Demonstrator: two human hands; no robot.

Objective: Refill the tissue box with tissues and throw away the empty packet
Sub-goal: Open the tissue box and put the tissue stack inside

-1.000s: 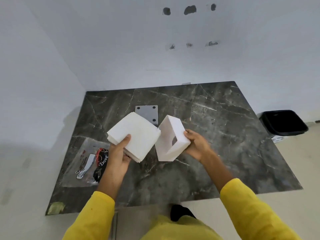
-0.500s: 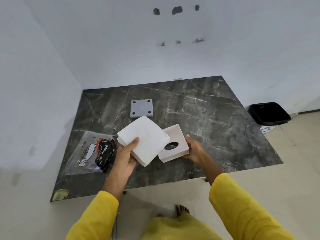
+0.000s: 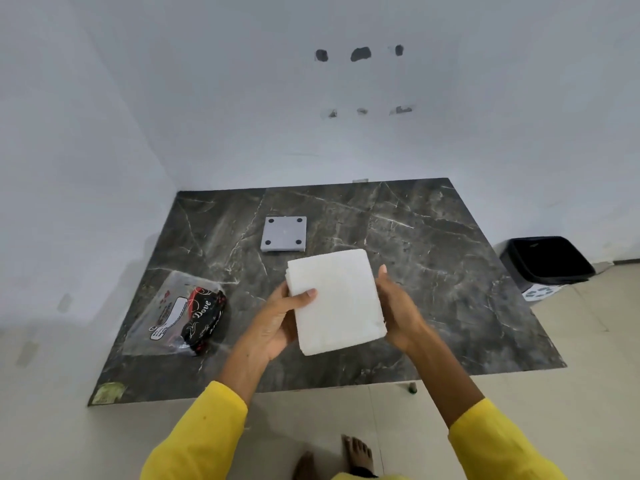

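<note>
A thick white stack of tissues (image 3: 336,299) is held flat above the dark marble table (image 3: 433,271). My left hand (image 3: 277,323) grips its left edge, thumb on top. My right hand (image 3: 398,313) presses against its right edge, fingers curled underneath. The white tissue box cover is hidden, apparently beneath the stack in my right hand. The box's grey base plate (image 3: 284,233), with a hole in each corner, lies on the table behind the stack. The clear plastic packet (image 3: 180,317) with a black and red "Dove" label lies on the table to the left.
A black waste bin (image 3: 543,261) stands on the floor to the right of the table. White walls close in the table at the back and left. My bare feet (image 3: 356,455) are on the tiled floor below the table's front edge.
My hands came together. The tissue stack moved right over the box cover, which is now out of sight. My right hand now touches the stack's right edge.
</note>
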